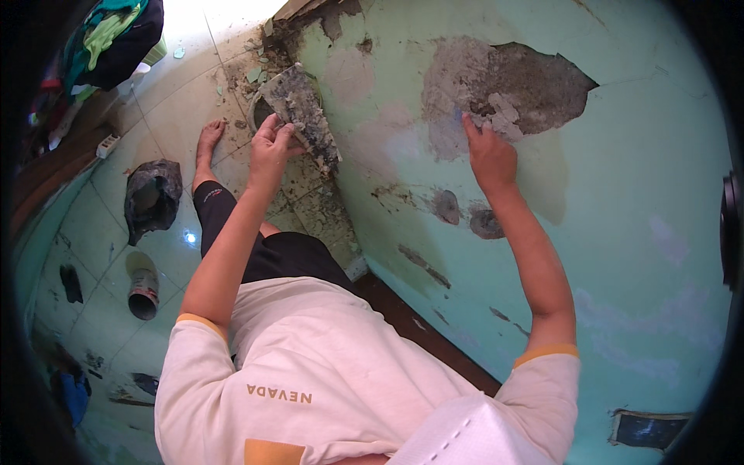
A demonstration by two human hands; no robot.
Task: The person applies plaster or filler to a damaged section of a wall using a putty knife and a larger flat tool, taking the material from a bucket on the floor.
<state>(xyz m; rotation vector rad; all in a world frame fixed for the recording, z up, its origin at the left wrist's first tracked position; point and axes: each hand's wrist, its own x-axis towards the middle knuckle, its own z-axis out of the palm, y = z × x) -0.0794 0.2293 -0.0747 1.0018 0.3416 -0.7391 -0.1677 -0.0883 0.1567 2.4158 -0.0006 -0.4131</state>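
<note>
My left hand (273, 149) is closed at the near edge of a flat board (301, 108) smeared with lumpy grey plaster. Under the board's left side, the rim of a round bucket (260, 116) shows. Over on the green wall (620, 225), my right hand (494, 155) is closed with its index finger stretched toward a rough grey patch (449, 93). A small bluish bit shows at that fingertip; whatever the hand holds is mostly hidden. Right of the fingertip, the patch borders a darker hollow (546, 89) where the paint and plaster have come away.
Crumbled debris (310, 209) lies on the tiled floor along the wall. A dark plastic bag (153, 198) and an open can (143, 293) stand to the left. Piled cloths (112, 39) are at the far left. Lower wall patches (487, 223) are chipped too.
</note>
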